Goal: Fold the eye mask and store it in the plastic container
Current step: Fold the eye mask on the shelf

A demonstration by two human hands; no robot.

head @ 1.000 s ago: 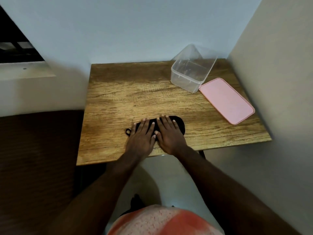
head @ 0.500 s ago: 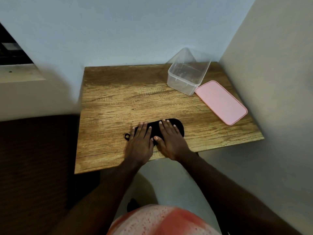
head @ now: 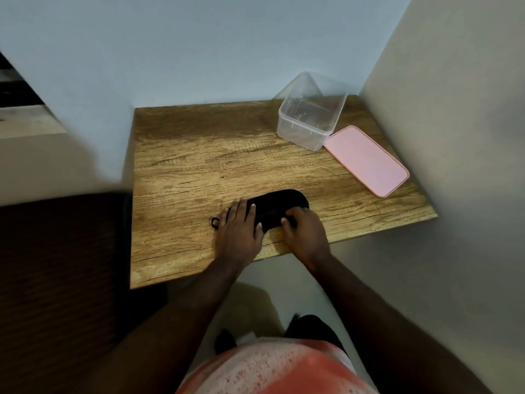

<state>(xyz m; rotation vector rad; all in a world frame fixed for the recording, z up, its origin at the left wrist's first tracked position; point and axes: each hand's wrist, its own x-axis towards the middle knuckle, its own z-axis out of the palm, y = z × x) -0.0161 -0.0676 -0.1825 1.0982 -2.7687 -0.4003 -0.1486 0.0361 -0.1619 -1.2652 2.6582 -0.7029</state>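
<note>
A black eye mask (head: 279, 204) lies flat near the front edge of the wooden table (head: 199, 166). My left hand (head: 238, 231) presses flat on the mask's left end, fingers straight. A small loop of its black strap (head: 215, 222) sticks out to the left of that hand. My right hand (head: 305, 233) has its fingers curled onto the mask's right front edge and grips it. The clear plastic container (head: 309, 125) stands open and empty at the table's back right.
A pink lid (head: 366, 160) lies flat on the table just right of the container. Walls close in behind the table and along its right side. A dark brown surface (head: 56, 280) lies to the left of the table.
My right hand went from lying flat on the mask to curling its fingers around the mask's right front edge. More of the mask now shows. My left hand stays pressed flat.
</note>
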